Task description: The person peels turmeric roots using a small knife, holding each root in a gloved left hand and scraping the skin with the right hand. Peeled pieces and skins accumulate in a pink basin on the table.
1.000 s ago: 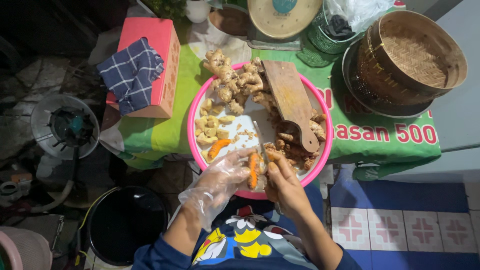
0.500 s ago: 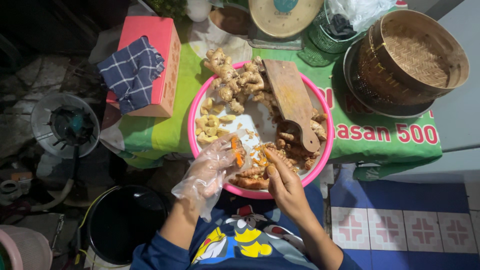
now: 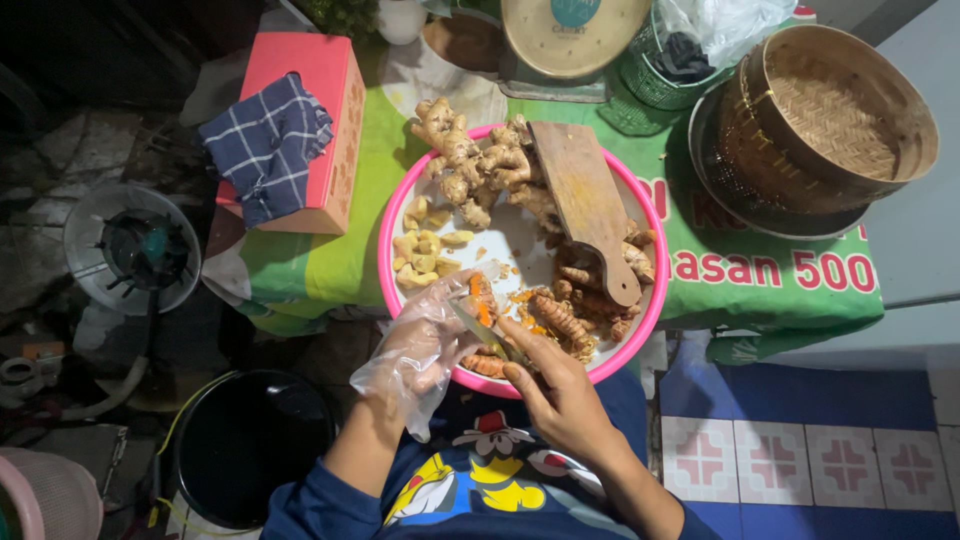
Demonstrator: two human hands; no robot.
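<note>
A pink round basin [image 3: 388, 215] rests on my lap edge and a green-covered table. It holds ginger roots [image 3: 470, 160], peeled pale pieces [image 3: 425, 255], brown turmeric roots [image 3: 580, 310] and a wooden cutting board [image 3: 585, 205]. My left hand [image 3: 415, 350], in a clear plastic glove, holds an orange turmeric piece [image 3: 483, 298] over the basin's near side. My right hand [image 3: 555, 385], bare, grips a small knife [image 3: 475, 325] whose blade lies against that piece.
A pink box [image 3: 315, 125] with a blue checked cloth [image 3: 265, 145] stands at the left. A woven bamboo steamer [image 3: 830, 115] sits at the right, a weighing scale [image 3: 570, 35] behind the basin. A black bucket [image 3: 250, 445] and a fan [image 3: 130, 250] are on the floor at the left.
My gloved left hand moved the orange turmeric piece from the basin's near edge up and to the left. My right hand followed, bringing the knife against it.
</note>
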